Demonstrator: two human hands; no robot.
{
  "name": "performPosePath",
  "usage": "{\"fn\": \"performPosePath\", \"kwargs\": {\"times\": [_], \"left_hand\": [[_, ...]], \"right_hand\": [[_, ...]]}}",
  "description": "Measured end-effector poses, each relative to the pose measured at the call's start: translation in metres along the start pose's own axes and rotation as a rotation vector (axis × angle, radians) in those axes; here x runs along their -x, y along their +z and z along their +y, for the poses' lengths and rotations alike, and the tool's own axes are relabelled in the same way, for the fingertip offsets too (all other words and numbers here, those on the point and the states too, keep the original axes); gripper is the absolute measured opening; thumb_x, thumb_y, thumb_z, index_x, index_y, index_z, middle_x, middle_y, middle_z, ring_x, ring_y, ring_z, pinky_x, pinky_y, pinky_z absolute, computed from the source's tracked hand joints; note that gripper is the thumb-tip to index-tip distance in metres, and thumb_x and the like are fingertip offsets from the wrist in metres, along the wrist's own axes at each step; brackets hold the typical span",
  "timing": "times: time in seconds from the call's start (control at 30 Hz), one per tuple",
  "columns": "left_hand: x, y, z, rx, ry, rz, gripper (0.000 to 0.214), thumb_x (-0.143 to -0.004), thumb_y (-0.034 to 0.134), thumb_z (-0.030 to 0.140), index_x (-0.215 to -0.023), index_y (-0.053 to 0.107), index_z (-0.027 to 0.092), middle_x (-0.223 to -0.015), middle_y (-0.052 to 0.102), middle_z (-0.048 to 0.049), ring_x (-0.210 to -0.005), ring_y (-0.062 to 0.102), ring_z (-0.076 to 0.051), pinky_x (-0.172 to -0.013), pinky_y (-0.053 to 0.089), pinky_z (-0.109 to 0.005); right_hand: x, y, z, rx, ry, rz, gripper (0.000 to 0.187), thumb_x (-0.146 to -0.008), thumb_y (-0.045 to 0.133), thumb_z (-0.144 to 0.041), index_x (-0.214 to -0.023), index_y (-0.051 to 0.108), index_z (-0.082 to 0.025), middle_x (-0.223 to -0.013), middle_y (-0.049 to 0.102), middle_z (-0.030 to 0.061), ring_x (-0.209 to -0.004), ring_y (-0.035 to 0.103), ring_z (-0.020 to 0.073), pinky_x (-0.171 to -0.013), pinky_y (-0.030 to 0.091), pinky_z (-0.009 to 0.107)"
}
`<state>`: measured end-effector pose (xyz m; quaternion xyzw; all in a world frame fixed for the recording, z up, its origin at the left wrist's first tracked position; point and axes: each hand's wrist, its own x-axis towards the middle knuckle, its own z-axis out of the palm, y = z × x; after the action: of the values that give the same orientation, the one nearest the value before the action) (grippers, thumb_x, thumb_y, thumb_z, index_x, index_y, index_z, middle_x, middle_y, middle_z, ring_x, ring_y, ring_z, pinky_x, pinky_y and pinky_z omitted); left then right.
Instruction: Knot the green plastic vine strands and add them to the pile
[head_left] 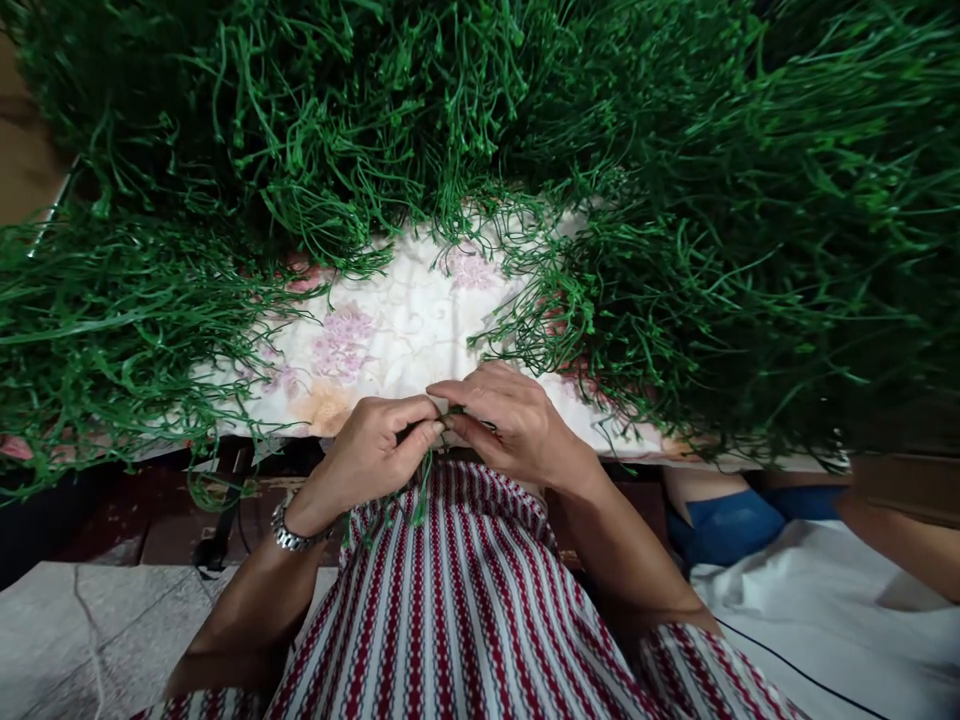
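Note:
My left hand (381, 446), with a metal watch on its wrist, pinches a thin green plastic-looking stem (422, 488) between thumb and forefinger. Opposite it, my right hand (513, 416) closes thumb and fingers on the same stem, and the fingertips of both hands nearly touch. The stem's lower strands hang down in front of my striped shirt; its upper end is hidden by my fingers. Both hands are at the near edge of a table with a flowered cloth (420, 315).
Large heaps of green stems cover the back (360, 120), the left (112, 330) and the right (735, 270) of the table. A person in blue and white clothing (787, 560) sits close by on my right. A thin metal rod (52, 215) sticks out at the far left.

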<state>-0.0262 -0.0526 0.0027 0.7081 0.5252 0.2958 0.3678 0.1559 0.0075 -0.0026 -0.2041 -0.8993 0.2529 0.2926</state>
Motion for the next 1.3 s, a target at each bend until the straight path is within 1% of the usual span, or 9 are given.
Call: {"fn": "performPosePath", "kwargs": {"times": [0.2, 0.4, 0.57, 0.83, 0.9, 1.0, 1.03, 1.2, 1.3], "left_hand": [[-0.002, -0.002, 0.001, -0.021, 0.073, -0.035, 0.021, -0.085, 0.046, 0.018, -0.07, 0.059, 0.015, -0.061, 0.055, 0.0008, -0.056, 0.049, -0.009, -0.054, 0.037, -0.021], [-0.002, -0.014, 0.005, -0.11, 0.229, -0.202, 0.022, -0.081, 0.043, 0.006, -0.064, 0.051, 0.017, -0.061, 0.045, 0.0017, -0.058, 0.045, -0.01, -0.055, 0.033, -0.023], [-0.001, -0.021, 0.01, -0.208, 0.389, -0.419, 0.025, -0.068, 0.037, -0.003, -0.058, 0.044, 0.019, -0.053, 0.041, 0.0026, -0.051, 0.038, -0.012, -0.051, 0.028, -0.028], [0.012, -0.036, 0.02, 0.024, 0.473, -0.674, 0.024, -0.067, 0.04, 0.001, -0.056, 0.037, 0.022, -0.049, 0.044, 0.0017, -0.045, 0.044, -0.013, -0.05, 0.037, -0.029], [0.017, -0.047, 0.018, 0.065, 0.464, -0.568, 0.024, -0.069, 0.041, 0.002, -0.06, 0.047, 0.023, -0.048, 0.048, 0.0009, -0.045, 0.048, -0.014, -0.049, 0.039, -0.03], [0.017, -0.053, 0.015, 0.095, 0.359, -0.149, 0.026, -0.078, 0.045, 0.004, -0.082, 0.06, 0.025, -0.061, 0.063, -0.0014, -0.056, 0.057, -0.015, -0.052, 0.044, -0.028], [0.014, -0.05, 0.015, 0.079, 0.343, -0.125, 0.023, -0.08, 0.048, 0.006, -0.083, 0.061, 0.024, -0.065, 0.064, -0.0008, -0.057, 0.058, -0.014, -0.052, 0.044, -0.026], [-0.003, -0.018, 0.014, 0.137, 0.094, 0.077, 0.012, -0.083, 0.054, 0.015, -0.074, 0.063, 0.017, -0.063, 0.059, 0.0004, -0.057, 0.054, -0.009, -0.053, 0.042, -0.021], [-0.005, -0.004, 0.012, 0.243, 0.037, 0.248, 0.006, -0.08, 0.059, 0.016, -0.077, 0.064, 0.016, -0.069, 0.064, -0.0004, -0.063, 0.058, -0.01, -0.058, 0.045, -0.02]], "right_hand": [[0.004, -0.006, -0.005, -0.015, 0.088, -0.16, 0.015, -0.091, 0.045, -0.019, -0.095, 0.056, -0.011, -0.079, 0.061, 0.0072, -0.074, 0.055, 0.0148, -0.067, 0.044, 0.026], [0.007, -0.02, -0.017, -0.001, 0.125, -0.364, 0.016, -0.092, 0.045, -0.025, -0.087, 0.055, -0.013, -0.075, 0.055, 0.0041, -0.067, 0.051, 0.0126, -0.061, 0.038, 0.024], [0.008, -0.022, -0.019, -0.118, -0.05, -0.452, 0.016, -0.091, 0.047, -0.023, -0.078, 0.054, -0.016, -0.071, 0.056, 0.0018, -0.066, 0.052, 0.0118, -0.061, 0.04, 0.024], [0.011, -0.033, -0.032, -0.325, -0.287, -0.533, 0.025, -0.092, 0.038, -0.018, -0.074, 0.054, -0.02, -0.067, 0.06, 0.0012, -0.069, 0.057, 0.0126, -0.07, 0.045, 0.026], [0.017, -0.049, -0.032, -0.377, -0.214, -0.443, 0.026, -0.093, 0.039, -0.022, -0.072, 0.054, -0.02, -0.061, 0.057, 0.0003, -0.063, 0.056, 0.0121, -0.065, 0.044, 0.026], [0.019, -0.064, -0.03, -0.374, 0.0, -0.228, 0.016, -0.091, 0.045, -0.021, -0.081, 0.058, -0.02, -0.066, 0.061, 0.0009, -0.064, 0.057, 0.0113, -0.063, 0.045, 0.025], [0.017, -0.064, -0.029, -0.335, 0.008, -0.218, 0.014, -0.091, 0.047, -0.021, -0.082, 0.058, -0.019, -0.072, 0.063, 0.0022, -0.069, 0.059, 0.0119, -0.065, 0.045, 0.025], [0.0, -0.031, -0.023, -0.22, 0.162, 0.091, 0.017, -0.093, 0.044, -0.027, -0.093, 0.057, -0.016, -0.08, 0.06, 0.0047, -0.072, 0.056, 0.0127, -0.066, 0.045, 0.026], [-0.006, -0.006, -0.019, -0.238, 0.186, 0.091, 0.033, -0.085, 0.056, -0.042, -0.1, 0.055, -0.013, -0.087, 0.058, 0.0065, -0.08, 0.054, 0.0147, -0.069, 0.044, 0.027]]}}
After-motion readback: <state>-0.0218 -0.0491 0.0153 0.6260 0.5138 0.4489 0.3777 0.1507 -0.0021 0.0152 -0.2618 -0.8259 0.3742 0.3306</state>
